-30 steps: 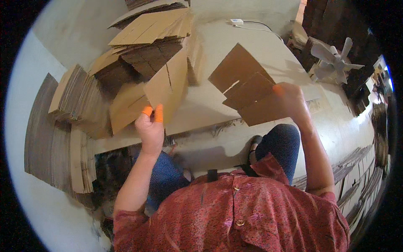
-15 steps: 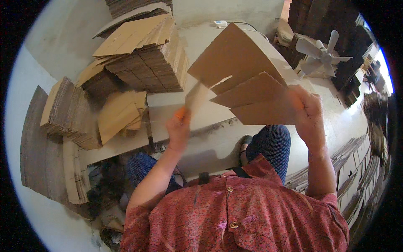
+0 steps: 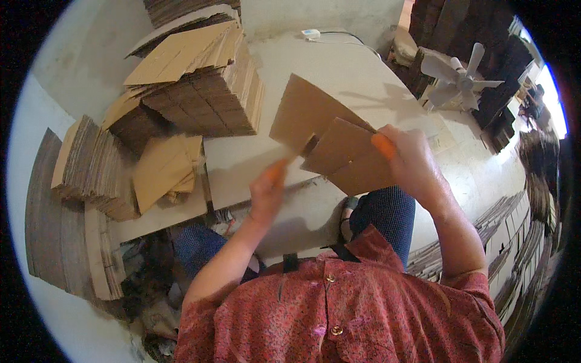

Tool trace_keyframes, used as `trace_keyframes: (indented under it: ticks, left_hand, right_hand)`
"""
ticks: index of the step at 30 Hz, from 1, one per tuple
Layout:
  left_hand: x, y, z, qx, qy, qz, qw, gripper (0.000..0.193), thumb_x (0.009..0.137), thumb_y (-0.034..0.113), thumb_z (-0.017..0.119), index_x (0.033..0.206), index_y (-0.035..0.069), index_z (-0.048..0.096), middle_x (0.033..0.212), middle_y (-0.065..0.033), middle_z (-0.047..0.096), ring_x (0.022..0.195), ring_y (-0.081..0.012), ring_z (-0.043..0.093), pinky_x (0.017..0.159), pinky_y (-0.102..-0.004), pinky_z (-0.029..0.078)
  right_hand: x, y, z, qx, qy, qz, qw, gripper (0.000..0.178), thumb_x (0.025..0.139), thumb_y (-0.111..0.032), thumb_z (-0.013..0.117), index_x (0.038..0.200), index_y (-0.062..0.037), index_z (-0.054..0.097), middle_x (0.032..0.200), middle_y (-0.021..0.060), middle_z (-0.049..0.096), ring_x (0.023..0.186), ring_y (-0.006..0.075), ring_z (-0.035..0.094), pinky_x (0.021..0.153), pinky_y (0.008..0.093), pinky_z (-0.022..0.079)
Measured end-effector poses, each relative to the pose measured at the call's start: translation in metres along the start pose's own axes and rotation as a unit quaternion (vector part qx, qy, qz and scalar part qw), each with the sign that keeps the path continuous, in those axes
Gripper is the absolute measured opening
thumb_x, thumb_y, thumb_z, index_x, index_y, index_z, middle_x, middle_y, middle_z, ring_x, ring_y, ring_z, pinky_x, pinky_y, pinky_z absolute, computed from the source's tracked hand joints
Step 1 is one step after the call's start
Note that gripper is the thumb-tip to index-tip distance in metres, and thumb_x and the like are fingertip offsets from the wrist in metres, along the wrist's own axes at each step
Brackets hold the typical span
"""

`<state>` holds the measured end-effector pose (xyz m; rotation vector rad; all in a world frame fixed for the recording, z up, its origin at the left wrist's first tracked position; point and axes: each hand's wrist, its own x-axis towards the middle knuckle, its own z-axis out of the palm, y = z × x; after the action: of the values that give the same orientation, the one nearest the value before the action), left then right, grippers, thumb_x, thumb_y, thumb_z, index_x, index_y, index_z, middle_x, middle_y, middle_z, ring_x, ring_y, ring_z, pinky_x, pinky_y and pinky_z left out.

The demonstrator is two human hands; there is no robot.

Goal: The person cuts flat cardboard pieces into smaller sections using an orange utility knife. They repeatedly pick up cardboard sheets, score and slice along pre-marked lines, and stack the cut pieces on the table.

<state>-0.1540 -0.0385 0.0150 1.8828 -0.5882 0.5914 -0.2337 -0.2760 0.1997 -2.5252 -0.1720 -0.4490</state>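
My right hand (image 3: 407, 158) grips brown slotted cardboard (image 3: 348, 154) at its right edge, raised in front of me above the white table. The cardboard has overlapping panels and a dark slot near its left side. An orange cover shows on a digit of that hand. My left hand (image 3: 266, 192) is closed, with its fingertips close to the cardboard's lower left edge. Motion smears it, and orange shows at its fingertips too. Whatever those fingers pinch is too blurred to make out.
A tall stack of cardboard sheets (image 3: 200, 100) stands on the white table (image 3: 290, 57) at the left. Loose cardboard pieces (image 3: 164, 169) and another bundle (image 3: 91, 163) lie nearer. A fan (image 3: 465, 81) stands at the far right. Stacked cardboard (image 3: 478, 233) lines the right side.
The cardboard has come lower and turned, its far corner now nearer me. My right hand has shifted left. My left hand has moved slightly right, and the pale blurred piece above it shows less.
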Motion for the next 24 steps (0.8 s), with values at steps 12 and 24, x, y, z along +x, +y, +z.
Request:
trace_keyframes:
  ticks: [12, 24]
  left_hand:
    - [0.015, 0.005, -0.005, 0.003, -0.004, -0.118, 0.993, 0.012, 0.083, 0.005, 0.057, 0.092, -0.001, 0.062, 0.071, -0.0137, 0.062, 0.062, -0.0161, 0.056, 0.059, -0.0293, 0.045]
    - [0.014, 0.007, 0.009, -0.056, 0.028, -0.037, 0.997, 0.013, 0.083, 0.004, 0.057, 0.093, -0.002, 0.062, 0.073, -0.0125, 0.062, 0.062, -0.0136, 0.054, 0.057, -0.0286, 0.044]
  right_hand:
    - [0.019, -0.008, 0.004, -0.023, 0.031, 0.013, 0.999, 0.007, 0.074, -0.003, 0.052, 0.076, 0.0011, 0.056, 0.065, 0.0250, 0.055, 0.065, 0.0423, 0.057, 0.057, 0.0440, 0.046]
    - [0.030, 0.013, 0.051, -0.109, -0.046, 0.000, 0.993, 0.013, 0.082, -0.015, 0.053, 0.082, -0.0041, 0.060, 0.070, 0.0224, 0.059, 0.068, 0.0420, 0.059, 0.058, 0.0465, 0.048]
